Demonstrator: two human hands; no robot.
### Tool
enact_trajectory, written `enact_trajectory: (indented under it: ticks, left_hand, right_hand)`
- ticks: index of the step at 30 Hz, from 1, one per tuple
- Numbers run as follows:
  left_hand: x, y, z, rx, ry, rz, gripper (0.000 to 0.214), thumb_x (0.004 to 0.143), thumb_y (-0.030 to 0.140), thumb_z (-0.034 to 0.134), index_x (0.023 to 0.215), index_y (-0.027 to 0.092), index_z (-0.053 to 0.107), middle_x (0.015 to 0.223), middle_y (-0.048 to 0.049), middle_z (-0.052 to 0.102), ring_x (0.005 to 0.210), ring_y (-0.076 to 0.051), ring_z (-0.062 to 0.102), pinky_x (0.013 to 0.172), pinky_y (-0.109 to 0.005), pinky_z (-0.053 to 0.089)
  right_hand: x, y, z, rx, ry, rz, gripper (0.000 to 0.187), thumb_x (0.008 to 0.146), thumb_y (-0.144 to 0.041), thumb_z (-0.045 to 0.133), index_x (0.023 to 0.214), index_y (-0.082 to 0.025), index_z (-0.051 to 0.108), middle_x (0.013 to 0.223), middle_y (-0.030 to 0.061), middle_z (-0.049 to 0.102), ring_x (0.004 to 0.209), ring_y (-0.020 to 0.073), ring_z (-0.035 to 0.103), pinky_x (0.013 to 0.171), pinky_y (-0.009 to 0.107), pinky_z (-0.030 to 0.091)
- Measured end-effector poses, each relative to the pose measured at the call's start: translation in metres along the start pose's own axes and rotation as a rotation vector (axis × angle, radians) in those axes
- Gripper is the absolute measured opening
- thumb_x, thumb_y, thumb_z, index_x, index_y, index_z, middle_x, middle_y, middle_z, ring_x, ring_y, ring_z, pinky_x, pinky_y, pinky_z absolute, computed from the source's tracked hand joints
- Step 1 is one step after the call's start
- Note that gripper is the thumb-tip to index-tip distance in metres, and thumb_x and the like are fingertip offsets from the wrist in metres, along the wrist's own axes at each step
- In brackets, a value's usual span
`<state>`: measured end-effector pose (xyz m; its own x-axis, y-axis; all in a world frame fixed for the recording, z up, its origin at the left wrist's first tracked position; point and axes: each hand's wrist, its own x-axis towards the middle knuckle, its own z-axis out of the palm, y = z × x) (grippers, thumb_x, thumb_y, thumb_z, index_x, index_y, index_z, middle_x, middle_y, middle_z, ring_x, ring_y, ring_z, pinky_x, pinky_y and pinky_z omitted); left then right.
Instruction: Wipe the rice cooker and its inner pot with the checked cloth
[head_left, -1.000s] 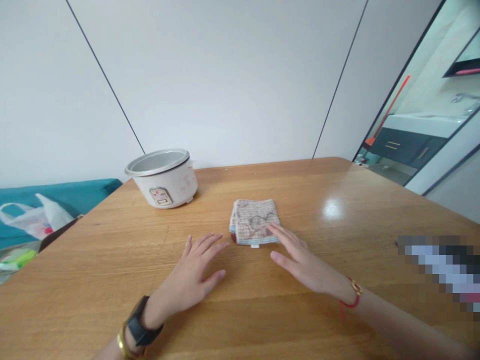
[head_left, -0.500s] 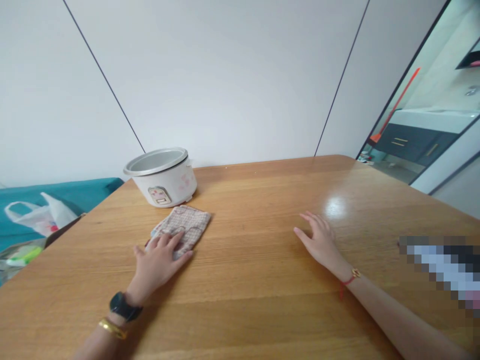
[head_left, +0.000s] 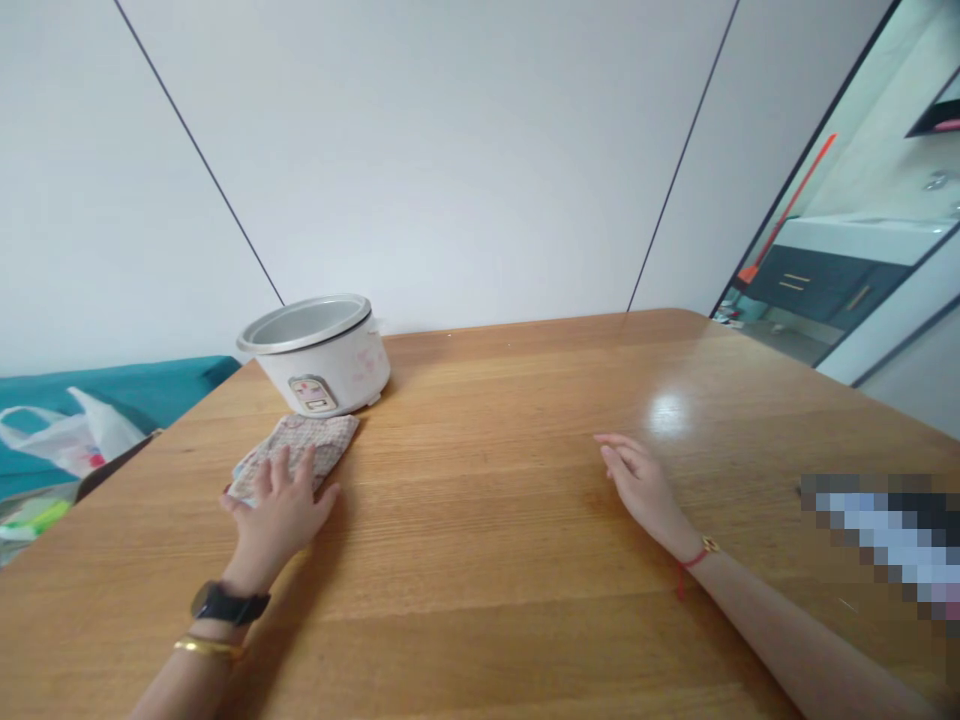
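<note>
My left hand (head_left: pixel 281 515) lies with spread fingers on a folded checked cloth (head_left: pixel 311 440), pressing its near part flat rather than gripping it. Just beyond the cloth stands a white rice cooker (head_left: pixel 337 370) with pink flower prints, a front switch panel and no lid on; its grey rim faces up. To the right, my right hand (head_left: pixel 645 490) hovers at or just above the wooden table (head_left: pixel 480 560), fingers loosely stretched to the left, thumb close to them. It holds nothing.
A pixelated patch covers something (head_left: pixel 885 540) at the table's right edge. On the left are a teal sofa (head_left: pixel 165 380) and a white plastic bag (head_left: pixel 82 435). A pale wall (head_left: pixel 465 180) stands behind the table; a doorway at right shows a dark cabinet (head_left: pixel 810 290).
My left hand and the cloth have slid left along the table, and the cloth is now nearer the cooker's front. My right hand's thumb has drawn toward its fingers.
</note>
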<state>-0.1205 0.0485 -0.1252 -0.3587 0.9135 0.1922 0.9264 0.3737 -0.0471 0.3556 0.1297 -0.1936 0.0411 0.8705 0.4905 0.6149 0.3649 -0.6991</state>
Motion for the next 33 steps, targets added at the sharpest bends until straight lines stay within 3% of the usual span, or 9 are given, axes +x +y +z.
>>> enact_trajectory:
  ticks: [4,8,14,33]
  left_hand:
    - [-0.02,0.029,0.009,-0.151,-0.051,0.348,0.061,0.096,0.049,0.039,0.152,0.024,0.036,0.157,-0.017,0.033,0.144,-0.039,0.03,0.11,-0.069,0.024]
    - [-0.025,0.033,0.026,-0.313,-0.123,0.635,0.059,0.098,0.047,0.042,0.153,0.03,0.032,0.158,-0.0083,0.036,0.146,-0.029,0.031,0.117,-0.056,0.026]
    - [-0.022,0.028,0.032,-0.376,-0.086,0.607,0.057,0.099,0.048,0.044,0.15,0.023,0.039,0.149,-0.0088,0.05,0.137,-0.028,0.045,0.115,-0.046,0.036]
    - [-0.02,0.028,0.039,-0.299,-0.14,0.618,0.056,0.099,0.049,0.041,0.147,0.021,0.045,0.154,-0.012,0.043,0.142,-0.029,0.038,0.117,-0.055,0.029]
  right_hand:
    - [-0.002,0.01,0.007,0.067,0.073,0.096,0.03,0.083,-0.054,0.059,0.085,-0.024,0.055,0.114,0.0122,0.068,0.11,0.0285,0.062,0.101,0.051,0.044]
    - [-0.004,0.017,0.01,0.067,0.045,0.174,0.034,0.085,-0.055,0.056,0.098,-0.023,0.06,0.111,0.0116,0.069,0.108,0.0281,0.064,0.1,0.051,0.046]
    - [-0.003,0.02,0.009,0.045,0.008,0.189,0.036,0.083,-0.054,0.057,0.101,-0.023,0.063,0.108,0.0111,0.07,0.104,0.0286,0.066,0.097,0.051,0.049]
    - [-0.003,0.022,0.008,0.003,-0.044,0.184,0.033,0.083,-0.051,0.056,0.096,-0.023,0.067,0.106,0.0095,0.072,0.1,0.0272,0.066,0.095,0.05,0.05]
